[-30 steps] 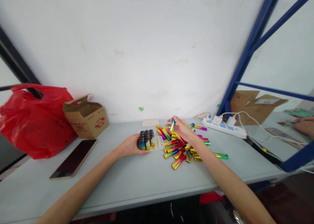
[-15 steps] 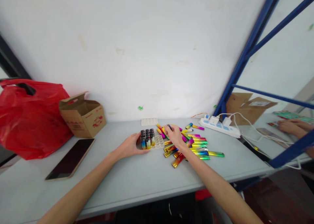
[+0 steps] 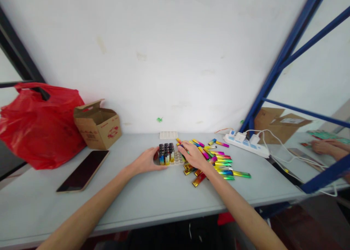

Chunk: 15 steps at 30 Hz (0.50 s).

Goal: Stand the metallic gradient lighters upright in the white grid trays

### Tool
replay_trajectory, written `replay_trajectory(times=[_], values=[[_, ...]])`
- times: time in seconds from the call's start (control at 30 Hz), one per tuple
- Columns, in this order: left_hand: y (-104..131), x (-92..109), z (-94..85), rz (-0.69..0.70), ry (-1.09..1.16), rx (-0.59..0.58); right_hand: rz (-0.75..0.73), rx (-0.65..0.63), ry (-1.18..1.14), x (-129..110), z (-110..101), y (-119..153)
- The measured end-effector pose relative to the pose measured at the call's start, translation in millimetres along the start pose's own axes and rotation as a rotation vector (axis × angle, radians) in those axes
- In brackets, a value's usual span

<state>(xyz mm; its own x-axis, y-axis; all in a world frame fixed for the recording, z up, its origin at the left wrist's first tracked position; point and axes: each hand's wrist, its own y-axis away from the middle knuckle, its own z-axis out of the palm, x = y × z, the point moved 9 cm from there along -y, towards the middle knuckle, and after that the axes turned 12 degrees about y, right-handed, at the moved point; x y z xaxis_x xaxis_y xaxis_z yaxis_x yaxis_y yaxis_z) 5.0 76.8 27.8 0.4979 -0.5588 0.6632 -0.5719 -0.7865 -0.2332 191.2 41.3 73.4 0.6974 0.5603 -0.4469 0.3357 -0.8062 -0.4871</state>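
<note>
Several upright lighters [image 3: 165, 154] with dark tops stand in rows in the left part of a white tray [image 3: 178, 158] with round holes. My left hand [image 3: 147, 160] wraps round the left end of this tray, its thumb along the front edge and its fingers behind. Over the tray's right part, my right hand [image 3: 190, 154] is closed on a lighter [image 3: 181, 146], mostly hidden by the fingers. Beside and under that hand spreads a loose heap of shiny multicoloured lighters [image 3: 218, 163], lying flat.
Against the wall lies a second white tray [image 3: 168, 135]. At left are a phone [image 3: 83, 170], an open cardboard box [image 3: 100, 127] and a red plastic bag [image 3: 43, 124]. A power strip [image 3: 246, 144] with cables sits at right, by a blue metal frame [image 3: 269, 78]. Another person's hands [image 3: 325, 147] are beyond it.
My right hand has moved left from the heap to the tray with a lighter in its fingers. My left hand keeps its hold on the tray. The view has shifted slightly.
</note>
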Motion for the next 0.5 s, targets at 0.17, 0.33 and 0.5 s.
replay_trajectory(times=[0.17,0.33,0.5], values=[[1.2,4.7,-2.8,-0.003,-0.106,0.023,0.026,-0.125,0.079,-1.5,11.1,5.5],[0.1,4.0,-1.9,-0.002,-0.102,0.016,-0.045,-0.197,0.063,-3.4,27.3,6.9],[-0.4,-1.2,-0.2,0.006,-0.144,0.015,-0.165,-0.186,0.357,-16.4,32.7,7.0]])
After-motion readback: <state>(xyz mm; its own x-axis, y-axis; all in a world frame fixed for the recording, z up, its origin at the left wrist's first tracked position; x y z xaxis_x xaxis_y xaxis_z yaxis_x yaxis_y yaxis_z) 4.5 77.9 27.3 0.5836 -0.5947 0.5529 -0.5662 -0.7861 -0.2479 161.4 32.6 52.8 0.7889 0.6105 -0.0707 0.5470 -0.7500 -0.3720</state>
